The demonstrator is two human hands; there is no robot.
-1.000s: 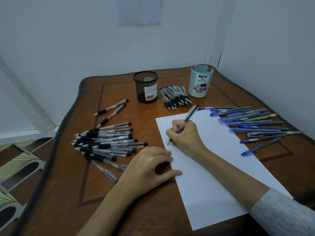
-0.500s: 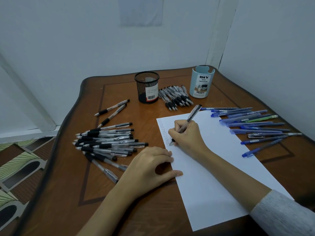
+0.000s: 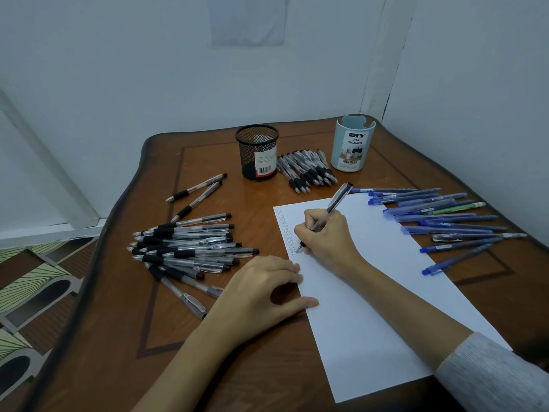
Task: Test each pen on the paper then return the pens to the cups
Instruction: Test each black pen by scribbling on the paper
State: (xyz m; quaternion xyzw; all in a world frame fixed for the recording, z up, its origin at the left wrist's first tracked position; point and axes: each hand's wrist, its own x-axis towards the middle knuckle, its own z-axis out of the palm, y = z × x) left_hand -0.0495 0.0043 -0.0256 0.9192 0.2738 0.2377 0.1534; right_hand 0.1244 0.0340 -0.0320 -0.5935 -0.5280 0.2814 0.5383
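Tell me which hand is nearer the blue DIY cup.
Right. The right hand holds a pen on the paper, in front of the blue DIY cup; the left hand rests farther back at its edge.

On the wooden counter [image 3: 118, 322]: one black wire-mesh cup [image 3: 257, 153], one pale blue cardboard cup [image 3: 353, 144], one white paper sheet [image 3: 371, 292]. One clear pen [image 3: 335, 203] in the right hand [image 3: 329, 239]. One green pen [image 3: 457, 208] among ten or so blue pens [image 3: 445, 230]. Two clear black-grip pens [image 3: 196, 187] lie apart; two heaps [image 3: 190, 248] overlap too much to count.
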